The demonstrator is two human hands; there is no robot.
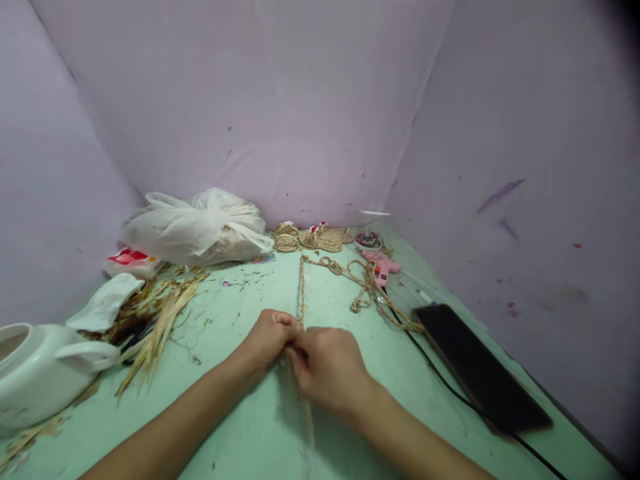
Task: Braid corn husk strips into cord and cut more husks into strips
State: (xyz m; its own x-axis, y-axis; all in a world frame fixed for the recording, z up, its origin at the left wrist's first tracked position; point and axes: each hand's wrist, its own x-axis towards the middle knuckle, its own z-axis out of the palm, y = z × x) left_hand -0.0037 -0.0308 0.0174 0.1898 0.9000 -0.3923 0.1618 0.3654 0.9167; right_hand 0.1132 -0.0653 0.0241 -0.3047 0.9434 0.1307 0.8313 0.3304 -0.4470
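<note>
A pale, loose strand [310, 427] trails along the green counter [250, 433] on the near side of the braided cord [302, 287], roughly in line with it. At the cord's near end, the left hand [273, 337] and right hand [333, 367] meet, fingers pinched closed on it; the exact grip is partly hidden between them. From there the cord runs straight away, bends right at its far end and falls into loose loops. Left of the cord, well apart, sits a white handled pot [40, 377]; right of it, a black smartphone [485, 367], whose left edge the loops reach, with a black cable [440, 377] passing close by. Dry fibre strips [167, 323] and a crumpled white sheet [107, 303] lie farther left of the cord. A pink glue gun [384, 267] rests just beside its loops. Beyond the cord's bend are woven straw pieces [327, 240], with a small round dish [369, 241] to their right; a knotted plastic bag [195, 230] and a red-and-white packet [131, 259] lie beyond it leftward, before the lilac wall [320, 120].
</note>
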